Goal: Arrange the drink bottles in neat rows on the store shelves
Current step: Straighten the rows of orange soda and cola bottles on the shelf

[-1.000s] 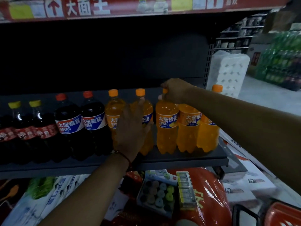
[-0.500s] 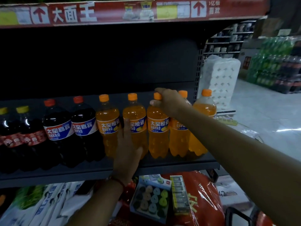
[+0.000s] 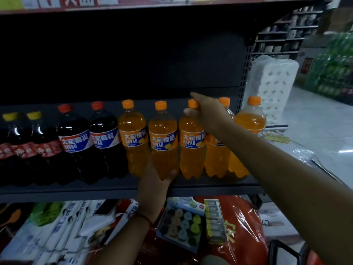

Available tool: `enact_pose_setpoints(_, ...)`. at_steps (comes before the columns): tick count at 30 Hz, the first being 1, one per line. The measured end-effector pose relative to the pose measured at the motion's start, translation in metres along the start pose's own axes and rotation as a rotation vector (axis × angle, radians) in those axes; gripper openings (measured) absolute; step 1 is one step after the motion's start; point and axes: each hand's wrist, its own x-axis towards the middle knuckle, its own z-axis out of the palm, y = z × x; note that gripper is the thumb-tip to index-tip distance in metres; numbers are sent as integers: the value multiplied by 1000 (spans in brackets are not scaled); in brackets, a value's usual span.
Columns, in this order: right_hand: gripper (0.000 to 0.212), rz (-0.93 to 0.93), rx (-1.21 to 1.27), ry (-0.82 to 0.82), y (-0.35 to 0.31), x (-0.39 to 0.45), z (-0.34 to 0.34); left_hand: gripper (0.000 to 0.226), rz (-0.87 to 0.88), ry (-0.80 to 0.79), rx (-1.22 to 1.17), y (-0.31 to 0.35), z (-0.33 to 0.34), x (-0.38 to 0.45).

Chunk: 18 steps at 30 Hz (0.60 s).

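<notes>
Several orange soda bottles with orange caps stand in a row on the dark shelf (image 3: 114,190). My left hand (image 3: 154,180) cups the base of the second orange bottle (image 3: 163,136) from below. My right hand (image 3: 208,113) holds the neck of the third orange bottle (image 3: 191,144), just under its cap. Two more orange bottles (image 3: 250,119) stand to the right, partly behind my right arm. Left of the first orange bottle (image 3: 132,134) are two dark cola bottles with red caps (image 3: 74,138) and two dark bottles with yellow caps (image 3: 11,134).
The shelf back behind the row is dark. A pack of white paper rolls (image 3: 271,87) stands past the shelf's right end. Below the shelf lie packaged goods, a box of round items (image 3: 181,224) and a red bag (image 3: 242,232). Green bottle packs (image 3: 332,69) sit across the aisle.
My left hand has slid down from the bottle's middle to its base. My right hand has stayed at the third bottle's neck. The bottles now stand more evenly spaced.
</notes>
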Motion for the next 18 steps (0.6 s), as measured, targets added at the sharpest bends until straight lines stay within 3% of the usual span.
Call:
enact_pose_setpoints(11,64,-11,-78,21,-1,-2,3,88,-11,15,128,-8,3,3)
enact_pose_setpoints(16,70,57,92,-14,-4,2,7,92,-6,-91,501,8,-8,8)
enact_pose_setpoints(18,71,8,27,4,-10,-1,10,86,96,-121,667,18,-27,1)
